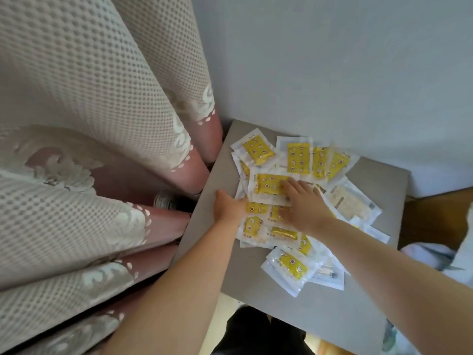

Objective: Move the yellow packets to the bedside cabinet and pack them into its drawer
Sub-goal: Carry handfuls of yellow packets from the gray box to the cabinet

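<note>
Several yellow packets (298,158) in clear white-edged wrappers lie spread in a loose pile on the grey top of the bedside cabinet (353,306). My left hand (229,207) lies at the pile's left edge, fingers slipped under the packets and hidden there. My right hand (304,203) rests flat on the middle of the pile, fingers straight and touching one yellow packet (268,184). One packet (293,265) lies nearest me, at the front of the pile. The cabinet's drawer is out of sight.
A patterned beige and pink curtain (89,149) hangs close against the cabinet's left side. A pale wall (332,60) stands behind. Wooden floor (435,211) and light cloth (435,257) show at the right. Dark clothing (256,331) is below the cabinet's front edge.
</note>
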